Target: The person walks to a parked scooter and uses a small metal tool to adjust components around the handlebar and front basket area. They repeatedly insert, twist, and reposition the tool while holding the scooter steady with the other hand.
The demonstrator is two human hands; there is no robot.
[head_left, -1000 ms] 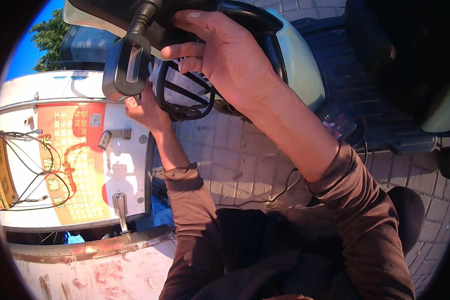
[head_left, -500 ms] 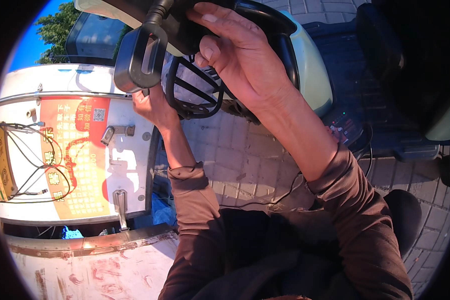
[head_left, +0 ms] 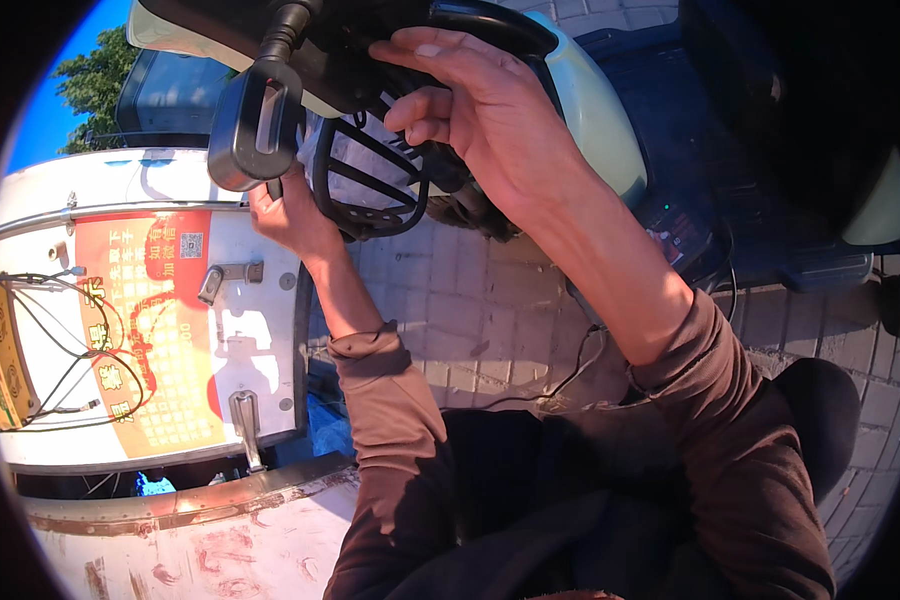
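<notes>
The front of a light green vehicle [head_left: 610,120] with black trim fills the upper middle. From it hangs a black loop-shaped part [head_left: 232,130] on a ribbed stalk [head_left: 286,30]. My left hand [head_left: 295,215] is raised at the lower end of this part, which hides most of its fingers. My right hand [head_left: 500,115] reaches up to the dark underside of the front panel [head_left: 365,55]. Its upper fingers are stretched out, the lower ones bent, and nothing shows in it. Between the hands sits a black slatted basket-like frame [head_left: 370,185].
To the left stands a white box [head_left: 250,215] with an orange printed sheet, metal latches and black cables [head_left: 60,360]. A scuffed pale surface [head_left: 220,550] lies nearer. A black cord [head_left: 560,390] runs over the paving [head_left: 470,310]. A dark device with small lights [head_left: 675,230] sits at right.
The vehicle's front and both hands have shifted a little left in the picture. My right hand's bent fingers have moved slightly; my left hand stays at the black part.
</notes>
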